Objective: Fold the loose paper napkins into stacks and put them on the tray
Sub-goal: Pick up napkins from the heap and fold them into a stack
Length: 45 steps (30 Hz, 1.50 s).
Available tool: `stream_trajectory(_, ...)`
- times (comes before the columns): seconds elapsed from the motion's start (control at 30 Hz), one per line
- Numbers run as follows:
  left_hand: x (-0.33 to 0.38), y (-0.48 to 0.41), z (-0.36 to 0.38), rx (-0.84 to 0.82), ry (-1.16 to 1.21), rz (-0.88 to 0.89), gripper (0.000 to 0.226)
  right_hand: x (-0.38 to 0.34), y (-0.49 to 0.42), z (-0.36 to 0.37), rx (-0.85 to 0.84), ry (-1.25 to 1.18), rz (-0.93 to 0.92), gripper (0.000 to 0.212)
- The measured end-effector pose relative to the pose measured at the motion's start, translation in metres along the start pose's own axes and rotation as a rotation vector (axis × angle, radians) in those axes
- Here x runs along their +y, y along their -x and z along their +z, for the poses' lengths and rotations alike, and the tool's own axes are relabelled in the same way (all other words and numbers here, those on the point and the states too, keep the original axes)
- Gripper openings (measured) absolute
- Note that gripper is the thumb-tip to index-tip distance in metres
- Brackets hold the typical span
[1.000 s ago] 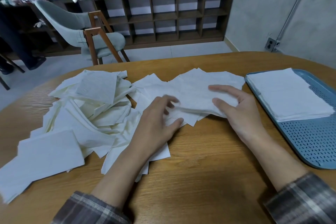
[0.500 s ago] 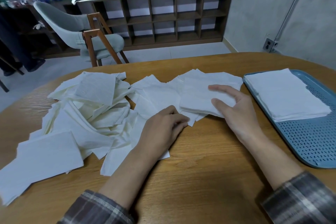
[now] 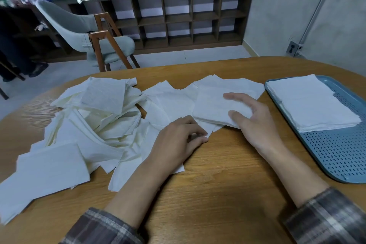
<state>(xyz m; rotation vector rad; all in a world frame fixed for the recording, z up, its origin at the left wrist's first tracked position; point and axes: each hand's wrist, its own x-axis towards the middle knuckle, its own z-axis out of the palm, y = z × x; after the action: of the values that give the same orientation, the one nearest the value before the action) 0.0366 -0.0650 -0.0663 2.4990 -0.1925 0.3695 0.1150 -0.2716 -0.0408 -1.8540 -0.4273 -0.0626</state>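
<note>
Loose white paper napkins [image 3: 95, 121] lie in a wide heap on the left half of the wooden table [image 3: 217, 194]. A small squared napkin stack [image 3: 212, 105] sits right of the heap. My right hand [image 3: 255, 123] holds its near right edge, thumb at the edge and fingers curved over the top. My left hand [image 3: 178, 138] rests on napkins at the heap's right side, with curled fingers and thumb pinching a napkin corner [image 3: 206, 134]. A blue perforated tray [image 3: 336, 154] at the right carries a neat folded stack [image 3: 309, 103] in its far half.
The table's far rounded edge runs behind the napkins. Beyond it stand a grey chair with wooden legs [image 3: 79, 31] and a low dark shelf unit [image 3: 178, 16] with potted plants. A person's legs show at the far left.
My left hand laid a napkin down onto the small stack, then drew back toward me and curled on a napkin corner. My right hand stayed on the stack.
</note>
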Motion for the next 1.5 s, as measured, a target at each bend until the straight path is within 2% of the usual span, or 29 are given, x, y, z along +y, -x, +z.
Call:
stream_trajectory(0.2, 0.005, 0.002, 0.003, 0.042, -0.103, 0.093, 0.007, 0.000, 0.000, 0.001, -0.020, 0.020, -0.022, 0.044)
stream_trajectory(0.3, 0.009, 0.004, -0.002, 0.089, -0.078, 0.152, 0.007, 0.001, 0.000, 0.002, -0.035, 0.038, -0.035, 0.045)
stream_trajectory(0.6, 0.023, 0.009, -0.014, 0.389, 0.007, 0.166, 0.010, 0.002, 0.001, 0.002, -0.047, 0.039, -0.042, 0.045)
stream_trajectory(0.73, 0.026, 0.010, -0.015, 0.451, 0.012, 0.181, 0.009, -0.004, 0.004, 0.000, -0.045, -0.050, -0.095, 0.040)
stream_trajectory(0.9, 0.026, 0.010, -0.018, 0.403, 0.079, 0.070, 0.007, -0.010, 0.008, -0.005, -0.240, -0.073, -0.195, 0.034)
stream_trajectory(1.0, 0.028, 0.009, -0.017, 0.384, 0.188, 0.069, 0.005, -0.008, 0.013, 0.001, -0.304, -0.047, -0.161, 0.025)
stream_trajectory(1.17, 0.034, 0.009, -0.020, 0.318, 0.326, -0.001, 0.005, -0.006, 0.011, 0.008, -0.210, -0.057, -0.106, 0.003)
stream_trajectory(1.27, 0.030, 0.008, -0.025, 0.219, 0.372, -0.073, 0.018, -0.010, 0.009, 0.002, -0.153, -0.130, -0.100, 0.008)
stream_trajectory(1.37, 0.025, 0.008, -0.025, 0.115, 0.311, -0.154, 0.019, -0.011, 0.006, -0.003, -0.072, -0.217, -0.059, 0.007)
stream_trajectory(1.47, 0.022, 0.008, -0.027, 0.097, 0.286, -0.172, 0.014, -0.011, 0.005, -0.004, -0.033, -0.252, -0.021, 0.009)
stream_trajectory(1.5, 0.020, 0.007, -0.027, 0.101, 0.264, -0.156, 0.019, -0.010, 0.004, -0.005, -0.014, -0.268, -0.003, 0.009)
